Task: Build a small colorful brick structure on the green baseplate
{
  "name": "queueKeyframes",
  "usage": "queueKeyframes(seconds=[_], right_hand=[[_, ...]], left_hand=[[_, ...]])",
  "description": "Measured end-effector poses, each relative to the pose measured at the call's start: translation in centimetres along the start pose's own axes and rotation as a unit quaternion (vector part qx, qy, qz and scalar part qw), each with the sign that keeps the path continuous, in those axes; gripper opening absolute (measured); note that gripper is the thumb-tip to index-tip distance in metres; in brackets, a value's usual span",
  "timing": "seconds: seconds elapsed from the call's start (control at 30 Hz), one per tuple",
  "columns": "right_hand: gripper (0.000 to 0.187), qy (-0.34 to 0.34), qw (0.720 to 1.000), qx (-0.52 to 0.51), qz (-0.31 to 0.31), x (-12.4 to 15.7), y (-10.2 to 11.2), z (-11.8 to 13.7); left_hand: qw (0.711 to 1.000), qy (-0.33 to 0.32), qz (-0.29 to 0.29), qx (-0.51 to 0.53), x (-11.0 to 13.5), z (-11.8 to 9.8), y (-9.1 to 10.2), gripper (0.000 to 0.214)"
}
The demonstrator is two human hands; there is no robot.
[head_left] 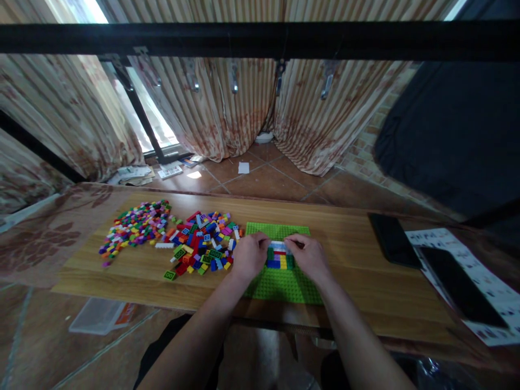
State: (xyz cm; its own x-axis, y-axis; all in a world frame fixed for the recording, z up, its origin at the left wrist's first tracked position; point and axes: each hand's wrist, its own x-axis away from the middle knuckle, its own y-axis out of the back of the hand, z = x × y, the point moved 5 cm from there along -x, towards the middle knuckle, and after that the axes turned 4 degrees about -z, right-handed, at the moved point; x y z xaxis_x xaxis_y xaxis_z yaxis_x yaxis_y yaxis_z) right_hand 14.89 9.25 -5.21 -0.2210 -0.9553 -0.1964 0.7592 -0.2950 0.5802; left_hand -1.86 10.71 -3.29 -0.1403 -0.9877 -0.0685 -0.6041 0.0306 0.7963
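A green studded baseplate (280,290) lies on the wooden table in front of me. Near its middle sits a block of toy bricks (280,260) in blue, yellow, red, purple, green and white. Along the far side of this block runs a white brick (278,245). My left hand (252,253) is closed, its fingertips at the left end of the white brick. From the other side, my right hand (309,254) pinches at its right end. The fingers partly hide both ends, so I cannot tell whether the brick is fully pressed down.
A pile of larger mixed bricks (203,244) lies left of the baseplate, and a heap of small bricks (140,225) farther left. At the right are a black phone (394,238), another dark device (461,284) and a printed sheet (487,292). A black bar (260,40) crosses overhead.
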Motion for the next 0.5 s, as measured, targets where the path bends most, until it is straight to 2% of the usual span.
queueKeyframes(seconds=[0.13, 0.27, 0.5], right_hand=[[0.034, -0.015, 0.999, -0.019, -0.032, -0.3, 1.3, -1.0], [0.036, -0.031, 0.997, -0.034, -0.061, -0.4, 2.1, -1.5], [0.026, 0.045, 0.998, 0.051, 0.016, 0.2, 0.5, 0.0]], left_hand=[[1.0, 0.005, 0.01, 0.01, -0.3, 0.0, 0.5, 0.03], [0.999, 0.012, 0.007, 0.033, -0.5, 0.2, 0.8, 0.031], [1.0, 0.001, 0.004, -0.007, 0.4, -0.1, -0.2, 0.032]])
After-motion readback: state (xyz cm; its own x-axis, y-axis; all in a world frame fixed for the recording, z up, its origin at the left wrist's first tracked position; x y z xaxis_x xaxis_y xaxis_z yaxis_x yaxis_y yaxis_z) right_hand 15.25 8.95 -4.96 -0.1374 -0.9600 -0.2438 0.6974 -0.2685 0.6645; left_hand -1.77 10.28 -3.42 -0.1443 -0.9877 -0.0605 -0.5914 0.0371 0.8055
